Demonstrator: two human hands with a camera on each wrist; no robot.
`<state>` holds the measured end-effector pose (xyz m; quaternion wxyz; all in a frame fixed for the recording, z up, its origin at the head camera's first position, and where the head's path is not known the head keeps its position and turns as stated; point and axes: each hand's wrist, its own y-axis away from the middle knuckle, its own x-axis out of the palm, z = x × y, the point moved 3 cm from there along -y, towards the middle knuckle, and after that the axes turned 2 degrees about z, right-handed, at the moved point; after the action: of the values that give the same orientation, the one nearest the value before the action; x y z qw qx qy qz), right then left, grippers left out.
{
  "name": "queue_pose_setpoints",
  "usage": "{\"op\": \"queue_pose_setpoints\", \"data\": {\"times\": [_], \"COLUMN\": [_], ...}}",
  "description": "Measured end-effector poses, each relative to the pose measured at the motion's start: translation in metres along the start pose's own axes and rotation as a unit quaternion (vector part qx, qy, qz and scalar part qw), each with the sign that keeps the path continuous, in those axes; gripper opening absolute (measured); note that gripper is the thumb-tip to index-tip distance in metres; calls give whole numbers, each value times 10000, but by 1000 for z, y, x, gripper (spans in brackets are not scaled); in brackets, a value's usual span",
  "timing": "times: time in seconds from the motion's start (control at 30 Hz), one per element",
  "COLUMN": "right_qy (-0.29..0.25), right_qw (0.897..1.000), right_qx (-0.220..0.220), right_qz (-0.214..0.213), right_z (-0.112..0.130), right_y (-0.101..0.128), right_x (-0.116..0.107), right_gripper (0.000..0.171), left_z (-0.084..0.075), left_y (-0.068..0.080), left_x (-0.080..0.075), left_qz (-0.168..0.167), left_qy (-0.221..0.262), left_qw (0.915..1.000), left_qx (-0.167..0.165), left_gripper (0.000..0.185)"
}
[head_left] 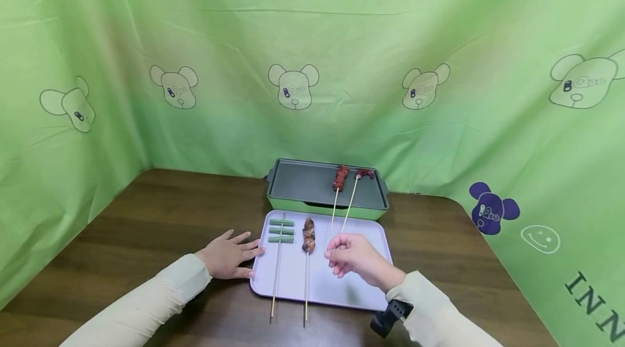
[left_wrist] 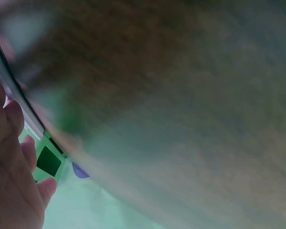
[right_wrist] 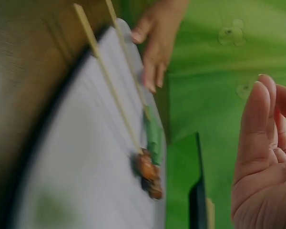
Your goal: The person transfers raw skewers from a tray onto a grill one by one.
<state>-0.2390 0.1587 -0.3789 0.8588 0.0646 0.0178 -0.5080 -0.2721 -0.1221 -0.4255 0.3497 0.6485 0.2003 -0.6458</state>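
Right hand [head_left: 355, 257]: grip resting together, nothing showing between. Left hand [head_left: 228, 255]: lying spread at the tray's [head_left: 337, 290] left rim. Two red skewers [head_left: 340, 179]: resting on the far grill [head_left: 303, 181], overhanging, risking a slip if the right hand is catching them.

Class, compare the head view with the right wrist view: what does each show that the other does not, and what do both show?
Only the head view: the red food lying on the griddle and the purple bear print. Only the right wrist view: the palm of the right hand. Both: the tray, the green pieces, the brown pieces and the left hand.
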Motion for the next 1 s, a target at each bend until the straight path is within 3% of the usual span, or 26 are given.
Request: {"op": "queue_pose_setpoints", "data": {"times": [0.2,0.4,0.57,0.7,0.83,1.0], "right_qy": [-331,-972,-1015,-939,-799,-345], "right_qw": [9964,9786,9655,9562,9602,9756], "right_qx": [599,1335,1711,1897,1918,1837], "right_qz": [508,1230,1681,2019,1866,1149], "right_z": [-21,-37,-47,-56,-65,-69], "right_y": [11,20,24,26,26,26], "right_x": [15,24,24,24,29,40], "right_gripper": [7,9,24,27,23,16], "left_z": [-1,0,1,1,1,0], "left_y": [0,1,0,-1,1,2], "left_x": [0,1,2,3,1,-1], "left_qz": [14,53,55,-33,-199,-154], "left_qy": [-13,94,96,-6,-226,-292], "left_qw": [10000,9999,9999,10000,9994,9994], "left_qx": [-20,-28,-33,30,145,99], "left_gripper": [62,62,61,61,60,60]}}
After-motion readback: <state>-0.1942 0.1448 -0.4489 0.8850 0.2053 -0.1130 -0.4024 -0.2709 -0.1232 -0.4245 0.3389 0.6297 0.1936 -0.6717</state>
